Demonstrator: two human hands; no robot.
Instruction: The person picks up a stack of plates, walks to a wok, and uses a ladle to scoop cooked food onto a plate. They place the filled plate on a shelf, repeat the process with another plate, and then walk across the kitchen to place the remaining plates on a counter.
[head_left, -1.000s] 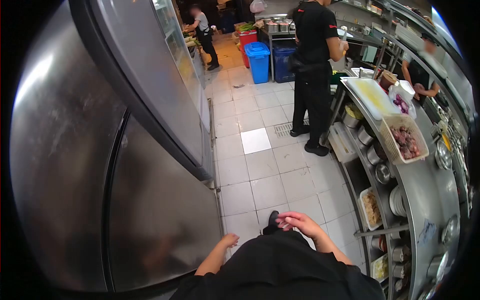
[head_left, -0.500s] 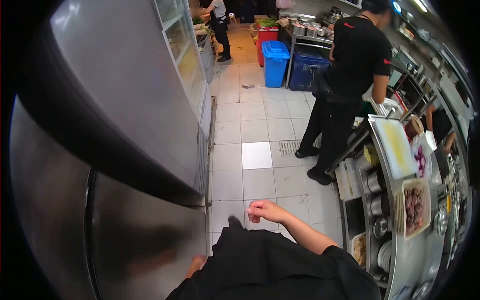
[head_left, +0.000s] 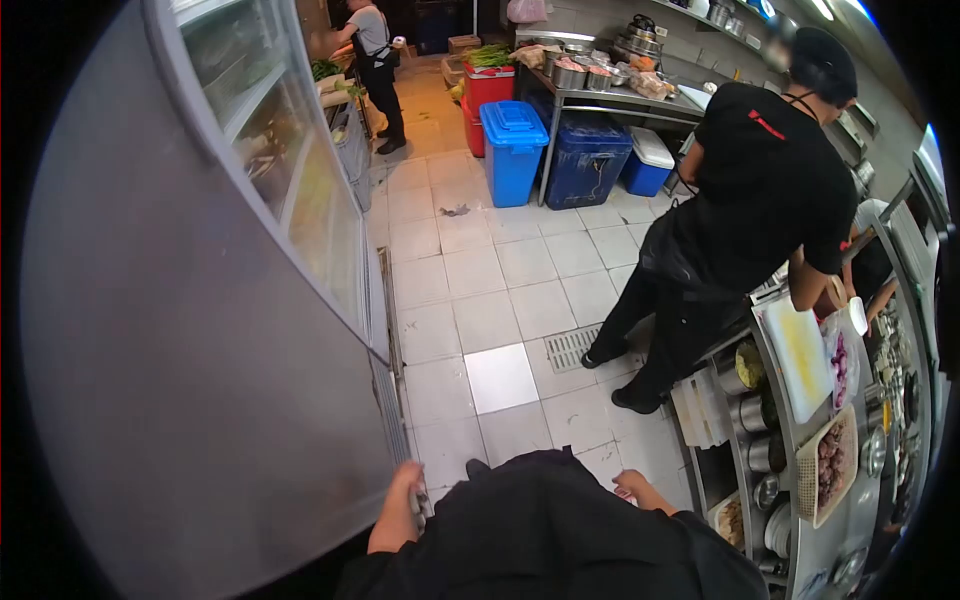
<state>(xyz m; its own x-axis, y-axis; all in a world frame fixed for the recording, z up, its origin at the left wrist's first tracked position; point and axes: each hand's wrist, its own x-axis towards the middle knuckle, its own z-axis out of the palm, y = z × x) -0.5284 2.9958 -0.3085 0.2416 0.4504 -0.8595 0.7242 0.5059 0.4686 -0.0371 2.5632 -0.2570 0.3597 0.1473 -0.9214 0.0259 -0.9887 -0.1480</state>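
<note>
My left hand hangs low at my side, nearest to the lower edge of the grey metal refrigerator. Its fingers look curled; their inner side is hidden. On the other side of my black clothing, my right hand is held low over the tiled floor. It is partly covered by my clothing and appears closed. A small reddish-white patch shows at its fingers, too small to name.
A co-worker in black leans over the counter at right. On it lie a yellow-stained cutting board and a basket of dark reddish pieces. Ahead stand a blue bin, a red bin and another person. A drain grate lies in the floor.
The view has moved forward and tilted up. My left hand has come further into view beside the refrigerator. My right hand has swung from in front of me back to my right side.
</note>
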